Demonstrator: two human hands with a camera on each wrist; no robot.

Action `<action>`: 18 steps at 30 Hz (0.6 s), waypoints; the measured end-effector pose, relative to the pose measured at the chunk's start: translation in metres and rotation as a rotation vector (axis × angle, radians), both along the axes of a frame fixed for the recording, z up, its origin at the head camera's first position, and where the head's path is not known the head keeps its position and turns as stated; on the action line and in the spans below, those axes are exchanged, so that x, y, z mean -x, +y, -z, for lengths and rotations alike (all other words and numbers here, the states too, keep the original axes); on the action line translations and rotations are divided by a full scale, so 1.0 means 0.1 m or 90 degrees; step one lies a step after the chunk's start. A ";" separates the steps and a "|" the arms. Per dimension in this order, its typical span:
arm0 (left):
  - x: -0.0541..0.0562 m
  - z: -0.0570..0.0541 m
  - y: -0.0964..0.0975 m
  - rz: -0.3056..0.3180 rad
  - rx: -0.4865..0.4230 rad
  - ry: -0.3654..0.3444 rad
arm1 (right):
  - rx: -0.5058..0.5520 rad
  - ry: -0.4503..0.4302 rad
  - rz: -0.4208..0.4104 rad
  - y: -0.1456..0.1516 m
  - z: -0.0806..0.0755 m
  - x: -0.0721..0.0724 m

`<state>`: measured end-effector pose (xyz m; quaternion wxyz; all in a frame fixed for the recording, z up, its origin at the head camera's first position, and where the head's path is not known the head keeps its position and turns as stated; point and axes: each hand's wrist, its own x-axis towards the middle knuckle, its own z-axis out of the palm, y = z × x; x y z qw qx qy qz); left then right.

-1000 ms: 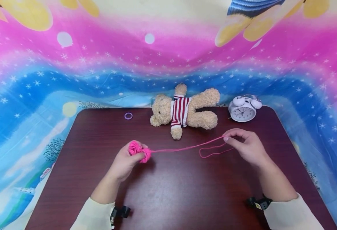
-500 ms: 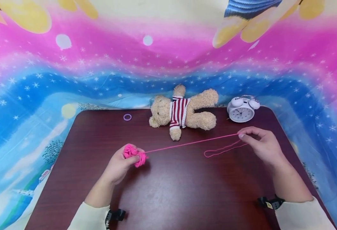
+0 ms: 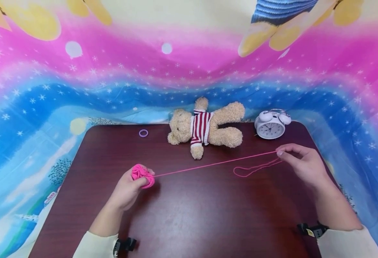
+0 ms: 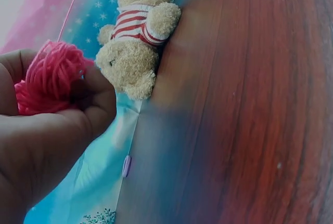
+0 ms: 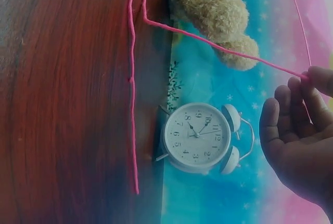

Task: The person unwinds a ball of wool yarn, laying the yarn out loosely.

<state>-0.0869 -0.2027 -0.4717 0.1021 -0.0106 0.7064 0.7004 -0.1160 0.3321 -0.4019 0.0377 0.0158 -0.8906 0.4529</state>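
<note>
In my left hand (image 3: 128, 188) I grip a small bundle of pink yarn (image 3: 141, 175), thumb across its front; the left wrist view shows the yarn bundle (image 4: 54, 76) wrapped by the fingers. From it a single strand (image 3: 215, 164) runs taut, rising slightly to the right. Thumb and index finger of my right hand (image 3: 305, 165) pinch that strand. Beyond the pinch, a slack loop of yarn (image 3: 245, 172) hangs down to the left. The right wrist view shows this loose tail (image 5: 132, 94) dangling, with the other right fingers loosely curved.
A teddy bear (image 3: 202, 127) in a striped shirt lies on its back at the table's far edge. White alarm clock (image 3: 270, 129) stands to its right; a purple ring (image 3: 143, 133) lies to its left. Patterned cloth (image 3: 189, 68) hangs behind the dark wooden table (image 3: 195, 222).
My hands have moved apart, the right hand rightward and the left slightly leftward. The taut strand between them has become longer, and the hanging loop has shifted right.
</note>
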 end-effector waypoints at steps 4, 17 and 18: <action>-0.01 0.02 -0.06 0.050 -0.018 0.017 | 0.020 -0.002 -0.001 0.04 0.02 0.00; -0.02 0.05 -0.13 0.087 -0.028 0.009 | 0.141 -0.011 0.001 0.20 0.14 0.09; -0.02 0.05 -0.13 0.080 -0.034 0.004 | 0.148 -0.012 0.000 0.21 0.15 0.10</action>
